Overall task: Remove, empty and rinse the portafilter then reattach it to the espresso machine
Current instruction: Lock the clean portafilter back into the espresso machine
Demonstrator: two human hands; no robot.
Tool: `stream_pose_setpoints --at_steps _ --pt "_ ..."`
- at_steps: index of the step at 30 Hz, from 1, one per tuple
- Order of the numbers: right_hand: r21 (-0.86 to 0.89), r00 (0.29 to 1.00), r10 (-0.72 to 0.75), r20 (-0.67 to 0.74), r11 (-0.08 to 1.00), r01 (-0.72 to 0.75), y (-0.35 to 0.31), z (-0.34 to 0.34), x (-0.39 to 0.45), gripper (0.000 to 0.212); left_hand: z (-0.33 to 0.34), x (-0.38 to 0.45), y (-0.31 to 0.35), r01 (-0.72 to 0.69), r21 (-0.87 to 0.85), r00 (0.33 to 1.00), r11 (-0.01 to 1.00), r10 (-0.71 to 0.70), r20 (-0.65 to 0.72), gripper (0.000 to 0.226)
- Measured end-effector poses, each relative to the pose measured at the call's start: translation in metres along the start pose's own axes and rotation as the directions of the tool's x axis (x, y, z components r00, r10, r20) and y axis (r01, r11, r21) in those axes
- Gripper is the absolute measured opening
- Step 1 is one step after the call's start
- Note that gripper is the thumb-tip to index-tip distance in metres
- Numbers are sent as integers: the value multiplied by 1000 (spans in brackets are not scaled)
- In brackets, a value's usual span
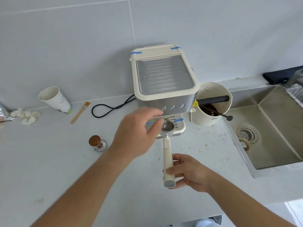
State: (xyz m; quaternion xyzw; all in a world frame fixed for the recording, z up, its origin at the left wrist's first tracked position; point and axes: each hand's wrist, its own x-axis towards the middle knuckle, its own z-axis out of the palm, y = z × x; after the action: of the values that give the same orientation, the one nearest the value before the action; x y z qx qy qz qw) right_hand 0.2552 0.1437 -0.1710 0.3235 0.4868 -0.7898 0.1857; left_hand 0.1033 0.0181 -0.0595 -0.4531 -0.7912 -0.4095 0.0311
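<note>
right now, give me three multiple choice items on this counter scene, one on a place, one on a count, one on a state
1. Where does the knock box stand?
A. between the espresso machine and the sink
B. left of the paper cup
C. inside the sink

2. How many round buttons show on the machine's front?
A. one
B. three
C. five

3. What is the right hand doing?
A. resting flat on the counter
B. gripping the portafilter handle
C. holding the tamper

Answers: 1 A, it stands right of the machine, beside the basin. 2 B, three in a row. 3 B, fingers wrap the cream handle.
</note>
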Motion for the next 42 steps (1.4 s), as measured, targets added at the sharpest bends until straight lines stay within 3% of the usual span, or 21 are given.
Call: stream_pose_setpoints --at_steps 5,15,21,31,42 --pt "3 1000 -11 -22 1000 11 -10 -5 11 47 -11 59 3 -106 57 994 993 104 27 18" --pt "35 998 -61 -10 997 62 -29 -3 23 48 16 127 -18 -51 169 939 984 -10 345 42" --pt "68 996 -88 24 994 86 -35 -8 26 47 28 128 -29 -78 280 956 957 -8 295 53" --pt "75 991 -122 52 990 118 -42 -20 33 55 31 127 -30 -87 251 976 964 32 214 51" --pt "89 985 -169 11 982 168 -44 -5 54 42 34 126 -30 -57 226 986 972 19 165 46"
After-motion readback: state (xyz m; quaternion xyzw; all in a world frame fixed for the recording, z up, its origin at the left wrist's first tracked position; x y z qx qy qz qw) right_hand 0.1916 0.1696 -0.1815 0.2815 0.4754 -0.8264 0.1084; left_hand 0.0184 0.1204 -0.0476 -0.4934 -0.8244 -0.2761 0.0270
